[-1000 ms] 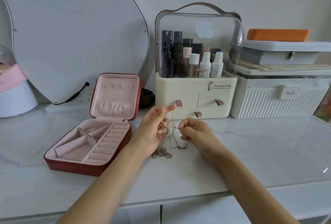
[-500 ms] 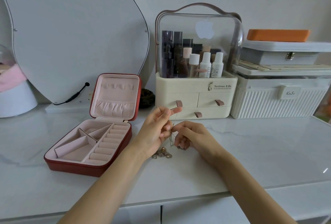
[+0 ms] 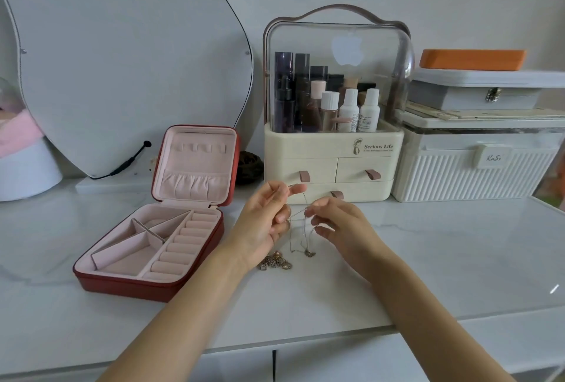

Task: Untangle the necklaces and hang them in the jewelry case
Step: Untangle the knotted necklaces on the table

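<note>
Head view: both hands are raised just above the white marble counter, in front of the cream cosmetics organiser. The left hand has its fingers curled, thumb and fingertips pinching thin necklace chains; the right hand has its fingers bent and pinches the same chains from the other side. The strands hang between the two hands, crossing each other, with a small pendant dangling near the counter. A tangled heap of jewellery lies on the counter just below the left hand. The red jewelry case stands open to the left, lid upright, its pink compartments holding nothing that I can make out
</note>
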